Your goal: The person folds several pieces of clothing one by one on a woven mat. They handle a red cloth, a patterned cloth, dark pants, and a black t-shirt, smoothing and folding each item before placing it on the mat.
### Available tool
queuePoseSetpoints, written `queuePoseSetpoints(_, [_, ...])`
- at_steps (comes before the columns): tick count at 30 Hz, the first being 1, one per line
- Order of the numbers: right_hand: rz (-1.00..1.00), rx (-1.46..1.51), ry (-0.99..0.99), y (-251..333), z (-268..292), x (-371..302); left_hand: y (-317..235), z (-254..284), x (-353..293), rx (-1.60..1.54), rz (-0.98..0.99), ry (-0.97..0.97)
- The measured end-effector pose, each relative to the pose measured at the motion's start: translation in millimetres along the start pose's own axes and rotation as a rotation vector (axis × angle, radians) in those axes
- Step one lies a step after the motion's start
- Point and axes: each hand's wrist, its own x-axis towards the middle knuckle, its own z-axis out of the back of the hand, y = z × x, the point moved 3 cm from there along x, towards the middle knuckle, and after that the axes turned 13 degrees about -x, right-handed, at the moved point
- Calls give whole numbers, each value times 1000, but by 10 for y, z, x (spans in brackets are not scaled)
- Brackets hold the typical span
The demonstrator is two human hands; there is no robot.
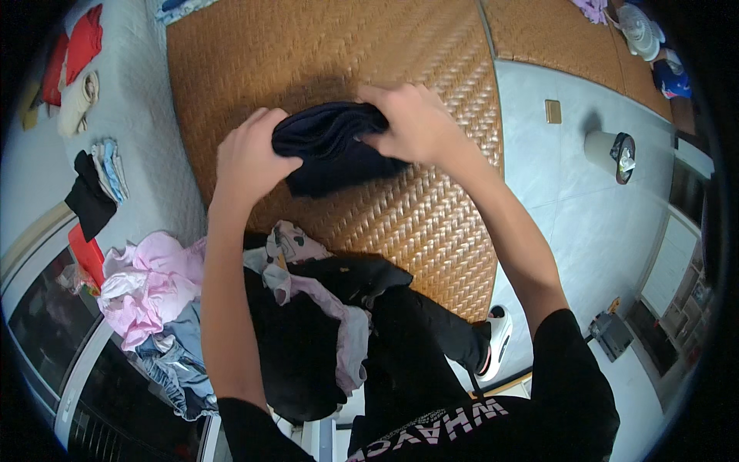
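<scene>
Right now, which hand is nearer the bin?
Right. Right hand, gripping the cloth, is left of the bin; left hand, also gripping the cloth, is farther left.

- Beyond both hands, the woven mat gives open room.
- The dark folded garment fills the gap between left hand and right hand.
- Under the right forearm, bare mat lets a hand pass.
- Toward the lap, the pink printed garment stands in the way.
</scene>
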Motion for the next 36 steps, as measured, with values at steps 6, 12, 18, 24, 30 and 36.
queuePoseSetpoints(6, [194, -288, -468, 251, 234, -523, -397, 119, -476, 248, -419, -327])
queuePoseSetpoints(12, [168, -397, -383, 20, -854, -918, 61, -1081, -687, 202, -439, -243])
queuePoseSetpoints(18, [22, -136, 27, -134, -1389, -1369, 189, -1818, -1008, 104, -157, 114])
queuePoseSetpoints(24, [-629, 647, -246, -539, -1113, -1033, 333, -1321, -734, -693, 183, -154])
queuePoseSetpoints(30, [-631, 284, -245, -587, -1186, -289, 772, -1308, 18, -540, 557, -419])
queuePoseSetpoints(36, [-619, 151, -235, -695, -1264, 4, 817, -1379, 147, -667, 528, -494])
